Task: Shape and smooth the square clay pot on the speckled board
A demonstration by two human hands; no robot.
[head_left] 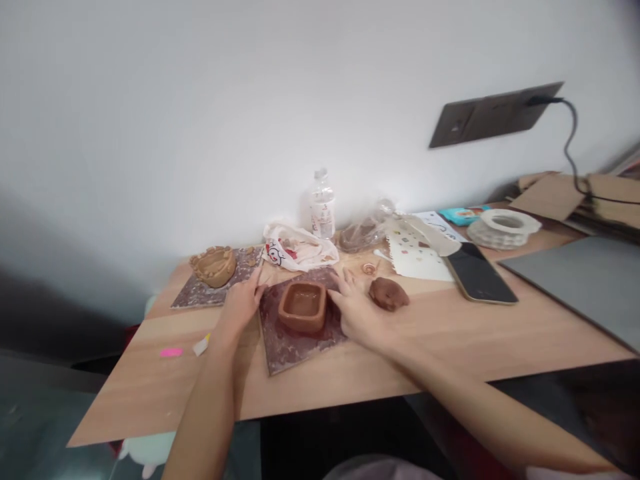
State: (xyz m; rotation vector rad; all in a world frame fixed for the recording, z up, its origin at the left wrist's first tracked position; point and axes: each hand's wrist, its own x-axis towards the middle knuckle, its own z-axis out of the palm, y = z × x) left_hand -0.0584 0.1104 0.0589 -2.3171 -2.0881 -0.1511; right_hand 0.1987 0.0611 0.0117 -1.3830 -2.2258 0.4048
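Observation:
A small square clay bowl (303,308) with thick walls and rounded corners stands upright on a dark, smeared board (293,353). My left hand (243,301) is at the board's left edge, its thumb and index finger closed on that edge. On the other side, my right hand (356,308) lies over the board's right edge with fingers spread, the thumb close to the bowl's right wall. Whether that thumb touches the wall I cannot tell. Just right of this hand sits a lump of brown clay (389,294).
A second clay bowl (214,267) with a lumpy rim rests on another board (193,293). Behind are a white cloth bag (300,248), a plastic bottle (323,205) and wrapped clay (361,233). To the right lie a phone (483,275), a tape roll (504,230) and a grey laptop (585,280).

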